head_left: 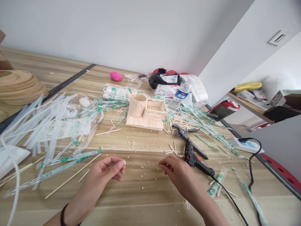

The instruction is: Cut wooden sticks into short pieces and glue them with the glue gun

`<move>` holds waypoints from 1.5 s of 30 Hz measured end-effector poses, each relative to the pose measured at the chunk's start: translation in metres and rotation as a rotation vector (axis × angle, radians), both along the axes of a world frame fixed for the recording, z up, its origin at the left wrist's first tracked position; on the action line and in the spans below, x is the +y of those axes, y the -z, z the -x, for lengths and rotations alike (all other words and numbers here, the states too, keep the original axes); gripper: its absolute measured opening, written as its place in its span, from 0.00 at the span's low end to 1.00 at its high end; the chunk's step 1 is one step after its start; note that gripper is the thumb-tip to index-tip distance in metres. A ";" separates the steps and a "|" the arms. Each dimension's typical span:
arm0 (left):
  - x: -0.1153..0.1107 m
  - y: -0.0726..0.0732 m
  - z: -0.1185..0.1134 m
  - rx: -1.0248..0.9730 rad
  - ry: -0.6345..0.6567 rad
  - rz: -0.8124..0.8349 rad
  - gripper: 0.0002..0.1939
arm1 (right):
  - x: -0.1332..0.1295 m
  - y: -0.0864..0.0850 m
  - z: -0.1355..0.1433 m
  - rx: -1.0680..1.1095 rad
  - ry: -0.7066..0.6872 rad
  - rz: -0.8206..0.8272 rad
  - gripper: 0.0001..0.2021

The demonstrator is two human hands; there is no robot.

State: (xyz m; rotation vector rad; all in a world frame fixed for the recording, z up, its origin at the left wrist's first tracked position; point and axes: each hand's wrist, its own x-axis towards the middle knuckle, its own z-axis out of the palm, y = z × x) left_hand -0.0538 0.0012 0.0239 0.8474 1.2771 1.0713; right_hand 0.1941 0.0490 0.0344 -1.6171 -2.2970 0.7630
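My left hand point(107, 171) hovers over the table, thumb and forefinger pinched on a small pale wood bit point(124, 162). Across from it, my right hand point(175, 171) has its fingertips drawn together low over the tabletop; whatever they hold, if anything, is too small to name. Tiny cut wood bits point(142, 176) lie scattered between both hands. Farther back stands a model built of wooden sticks, with a round tower point(137, 105), a square railed frame point(155, 109) and a flat base point(144, 121).
Right of the model lie cutting pliers point(191, 141) and a black glue gun point(196, 160) with its cable. Clear glue sticks point(53, 125) and wrappers pile up on the left. A water bottle point(182, 94), a pink yarn ball point(116, 76) and a power strip point(245, 145) stand farther out.
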 end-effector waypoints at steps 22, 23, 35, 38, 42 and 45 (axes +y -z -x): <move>-0.001 0.003 -0.005 -0.005 0.032 0.050 0.13 | -0.007 0.022 0.052 0.039 0.085 0.085 0.08; -0.002 0.003 -0.005 -0.008 0.034 0.047 0.13 | -0.006 0.023 0.051 0.050 0.085 0.087 0.08; -0.006 -0.004 -0.011 0.072 -0.007 -0.031 0.10 | -0.031 0.006 0.081 0.869 0.261 0.315 0.08; -0.008 -0.004 -0.012 0.080 -0.013 -0.048 0.10 | -0.032 0.010 0.085 1.027 0.341 0.393 0.10; -0.009 -0.003 -0.013 0.116 -0.031 -0.081 0.09 | -0.031 0.012 0.084 1.112 0.365 0.481 0.10; -0.009 -0.002 -0.013 0.142 -0.046 -0.102 0.08 | -0.032 0.011 0.084 1.139 0.334 0.512 0.08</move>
